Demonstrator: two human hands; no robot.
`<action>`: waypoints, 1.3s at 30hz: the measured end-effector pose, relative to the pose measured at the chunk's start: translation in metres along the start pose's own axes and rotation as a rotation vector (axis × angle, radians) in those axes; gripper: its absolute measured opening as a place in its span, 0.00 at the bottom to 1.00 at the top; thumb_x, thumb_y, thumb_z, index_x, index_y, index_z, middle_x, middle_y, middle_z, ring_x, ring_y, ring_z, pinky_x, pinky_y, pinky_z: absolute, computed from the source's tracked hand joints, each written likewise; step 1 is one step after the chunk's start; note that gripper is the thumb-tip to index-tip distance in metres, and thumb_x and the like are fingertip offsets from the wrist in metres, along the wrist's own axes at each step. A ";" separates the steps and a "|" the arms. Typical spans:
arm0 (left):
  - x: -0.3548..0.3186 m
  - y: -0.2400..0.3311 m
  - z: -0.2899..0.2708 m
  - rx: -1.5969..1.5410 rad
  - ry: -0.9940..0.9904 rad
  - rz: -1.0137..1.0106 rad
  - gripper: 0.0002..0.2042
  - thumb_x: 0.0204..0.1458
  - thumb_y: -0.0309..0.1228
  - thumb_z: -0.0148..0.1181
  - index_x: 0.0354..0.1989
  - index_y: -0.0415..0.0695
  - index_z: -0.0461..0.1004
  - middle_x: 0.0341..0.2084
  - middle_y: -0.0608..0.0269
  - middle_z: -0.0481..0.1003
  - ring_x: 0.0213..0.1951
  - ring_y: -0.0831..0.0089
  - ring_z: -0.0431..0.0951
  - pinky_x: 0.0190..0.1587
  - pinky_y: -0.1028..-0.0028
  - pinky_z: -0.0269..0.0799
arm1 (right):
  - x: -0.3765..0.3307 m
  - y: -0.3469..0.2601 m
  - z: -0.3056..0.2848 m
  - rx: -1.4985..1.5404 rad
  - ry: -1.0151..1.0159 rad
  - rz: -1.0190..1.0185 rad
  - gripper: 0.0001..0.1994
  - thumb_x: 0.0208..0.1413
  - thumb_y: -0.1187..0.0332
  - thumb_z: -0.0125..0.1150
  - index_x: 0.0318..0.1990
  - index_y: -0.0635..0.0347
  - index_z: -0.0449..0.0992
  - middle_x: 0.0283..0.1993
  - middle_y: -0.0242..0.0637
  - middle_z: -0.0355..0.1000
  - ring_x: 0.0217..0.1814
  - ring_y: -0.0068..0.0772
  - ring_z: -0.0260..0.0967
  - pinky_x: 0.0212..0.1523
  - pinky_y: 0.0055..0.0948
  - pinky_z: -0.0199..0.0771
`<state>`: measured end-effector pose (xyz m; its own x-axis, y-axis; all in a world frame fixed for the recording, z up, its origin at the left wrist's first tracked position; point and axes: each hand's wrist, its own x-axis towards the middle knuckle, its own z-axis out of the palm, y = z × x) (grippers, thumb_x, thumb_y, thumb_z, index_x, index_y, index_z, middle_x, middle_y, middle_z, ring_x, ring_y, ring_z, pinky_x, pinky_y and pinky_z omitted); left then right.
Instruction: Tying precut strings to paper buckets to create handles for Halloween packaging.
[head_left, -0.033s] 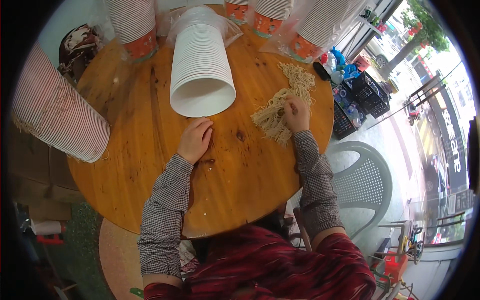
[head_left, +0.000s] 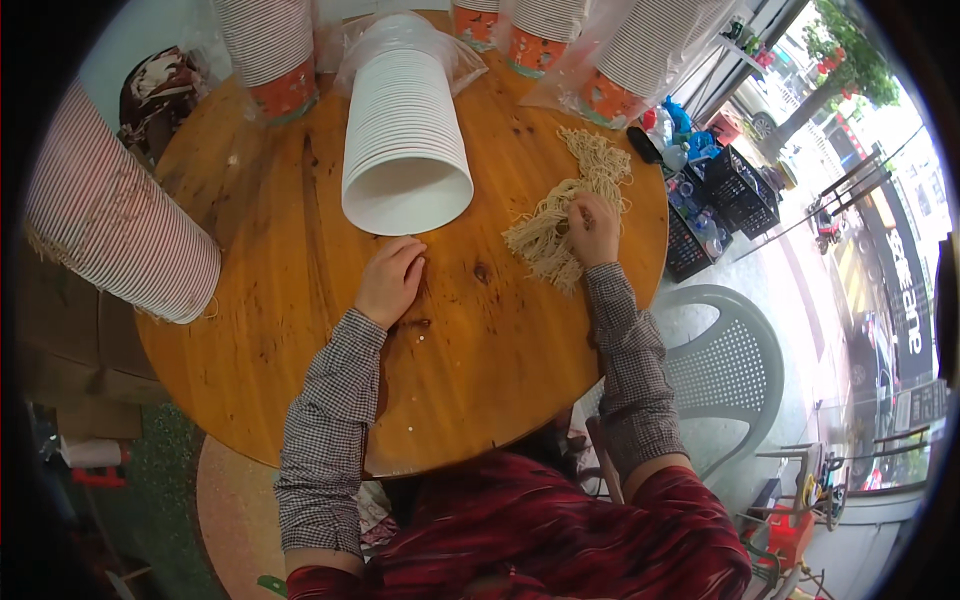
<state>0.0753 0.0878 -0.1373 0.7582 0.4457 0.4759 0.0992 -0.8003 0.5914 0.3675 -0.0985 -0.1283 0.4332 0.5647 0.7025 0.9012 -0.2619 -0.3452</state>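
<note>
My two hands on a round wooden desk [head_left: 480, 390], seen from above. At the centre, my left hand [head_left: 390, 282] lies released on the wood, fingers loosely together and holding nothing, just below the mouth of a stack of white paper tubs [head_left: 405, 125]. This stack lies on its side in the upper middle of the frame, its open end toward me, its far end in clear plastic [head_left: 462, 72]. Right of centre, my right hand [head_left: 596, 230] is curled over a bundle of beige strings [head_left: 543, 240]; I cannot tell whether the fingers grip any strands. More string [head_left: 597, 155] spreads above it. A tilted tub stack [head_left: 125, 220] occupies the left; orange-patterned tubs [head_left: 283, 95] stand at upper left. A pale plastic chair [head_left: 735, 365] is at right.
</note>
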 end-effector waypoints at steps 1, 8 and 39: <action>-0.001 0.001 -0.001 -0.003 0.004 0.004 0.10 0.52 0.25 0.54 0.41 0.34 0.73 0.43 0.52 0.73 0.45 0.55 0.73 0.48 0.66 0.71 | 0.003 -0.006 0.001 -0.022 0.101 -0.062 0.06 0.54 0.70 0.58 0.34 0.63 0.75 0.41 0.38 0.74 0.43 0.38 0.70 0.47 0.36 0.69; -0.004 0.006 -0.002 0.034 -0.015 -0.032 0.08 0.52 0.25 0.54 0.39 0.35 0.73 0.39 0.52 0.75 0.42 0.54 0.74 0.45 0.65 0.72 | 0.024 -0.052 0.036 0.431 -0.152 0.138 0.07 0.56 0.71 0.57 0.38 0.66 0.75 0.38 0.41 0.73 0.34 0.33 0.72 0.36 0.29 0.74; -0.005 0.024 0.006 0.011 0.046 -0.032 0.08 0.52 0.25 0.55 0.40 0.36 0.74 0.37 0.52 0.76 0.40 0.55 0.75 0.44 0.66 0.72 | 0.035 -0.020 0.015 0.859 -0.350 0.603 0.07 0.57 0.70 0.57 0.37 0.66 0.74 0.33 0.30 0.74 0.31 0.18 0.69 0.33 0.18 0.69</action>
<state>0.0780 0.0636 -0.1295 0.7241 0.4891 0.4862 0.1305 -0.7894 0.5999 0.3639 -0.0617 -0.1064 0.6493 0.7532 0.1053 0.1770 -0.0150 -0.9841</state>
